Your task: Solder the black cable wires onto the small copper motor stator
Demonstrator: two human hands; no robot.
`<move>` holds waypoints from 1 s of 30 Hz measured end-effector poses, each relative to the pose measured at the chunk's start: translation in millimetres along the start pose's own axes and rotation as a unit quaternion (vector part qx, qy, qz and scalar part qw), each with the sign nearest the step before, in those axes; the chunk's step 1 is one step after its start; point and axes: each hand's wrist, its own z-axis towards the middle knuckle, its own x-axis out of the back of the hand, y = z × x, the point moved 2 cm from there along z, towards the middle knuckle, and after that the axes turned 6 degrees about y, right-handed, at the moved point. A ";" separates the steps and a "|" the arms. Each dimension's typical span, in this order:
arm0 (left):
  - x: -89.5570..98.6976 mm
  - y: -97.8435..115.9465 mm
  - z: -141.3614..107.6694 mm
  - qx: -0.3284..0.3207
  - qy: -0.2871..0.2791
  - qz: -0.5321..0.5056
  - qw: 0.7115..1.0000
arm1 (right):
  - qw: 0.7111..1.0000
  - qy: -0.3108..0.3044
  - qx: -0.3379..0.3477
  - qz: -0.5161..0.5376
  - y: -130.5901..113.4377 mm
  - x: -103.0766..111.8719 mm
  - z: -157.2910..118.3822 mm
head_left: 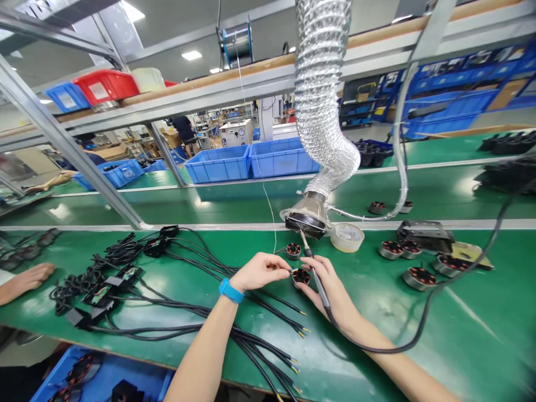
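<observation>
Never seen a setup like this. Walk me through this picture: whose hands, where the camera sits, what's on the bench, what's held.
The camera sits on a worker's head, looking down at their own arms. The left hand pinches a thin wire against a small round motor on the green bench. The right hand holds a soldering iron like a pen, tip near the motor. Above hangs a silver extraction hose. Black cable bundles lie left, more motors right, a tape roll behind. Another person's hand rests far left.
</observation>
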 end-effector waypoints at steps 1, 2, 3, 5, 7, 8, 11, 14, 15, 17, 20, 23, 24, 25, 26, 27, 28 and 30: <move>-2.1 -1.5 1.0 -0.003 0.008 -0.002 1.000 | 1.000 0.015 0.003 0.013 -5.1 -0.4 1.7; -4.0 -2.5 1.9 -0.006 0.015 -0.001 1.000 | 0.999 0.033 0.008 0.027 -10.9 -0.3 3.9; -5.7 -2.7 2.5 -0.010 0.019 0.002 1.000 | 0.998 0.049 0.011 0.041 -17.0 -0.1 6.3; -8.2 -0.5 2.4 -0.016 0.021 -0.001 1.000 | 0.995 0.073 0.008 0.069 -28.2 -0.4 11.7; -9.6 4.6 0.9 -0.021 0.017 0.000 1.000 | 0.991 0.092 -0.003 0.098 -35.8 -2.6 16.1; -10.0 7.6 -0.1 -0.025 0.013 0.009 1.000 | 0.988 0.101 -0.009 0.115 -37.9 -4.4 17.6; -10.5 13.0 -2.3 -0.036 -0.005 0.053 0.998 | 0.980 0.111 -0.012 0.164 -38.6 -11.1 19.4; -11.1 8.7 -0.6 -0.027 -0.003 0.051 0.998 | 0.974 0.119 -0.016 0.192 -34.9 -15.8 17.8; -11.7 5.6 0.6 -0.018 0.003 0.039 0.999 | 0.972 0.126 -0.018 0.199 -34.0 -16.5 16.7; -13.6 -1.1 2.7 -0.001 0.021 0.021 1.000 | 0.966 0.137 -0.027 0.219 -33.2 -17.2 14.1; -16.5 -8.8 4.8 0.007 0.048 0.033 0.998 | 0.956 0.141 -0.054 0.251 -33.2 -17.9 10.9; -18.8 -12.2 5.8 0.011 0.074 0.051 0.996 | 0.946 0.153 -0.089 0.270 -32.0 -18.6 9.7; -19.8 -12.3 5.7 0.013 0.083 0.051 0.995 | 0.944 0.157 -0.101 0.273 -31.1 -19.1 9.6; -21.0 -11.9 5.4 0.014 0.092 0.049 0.994 | 0.941 0.161 -0.114 0.276 -30.0 -19.8 9.4; -22.4 -10.9 4.9 0.012 0.101 0.046 0.994 | 0.937 0.165 -0.127 0.281 -28.7 -20.8 9.1; -23.9 -9.6 4.3 0.008 0.110 0.041 0.993 | 0.933 0.168 -0.139 0.286 -27.4 -22.0 8.6; -25.5 -8.1 3.8 0.003 0.121 0.036 0.992 | 0.929 0.172 -0.149 0.293 -26.1 -23.4 8.0; -28.5 -5.3 3.0 -0.009 0.144 0.026 0.989 | 0.922 0.177 -0.165 0.301 -24.1 -26.2 6.3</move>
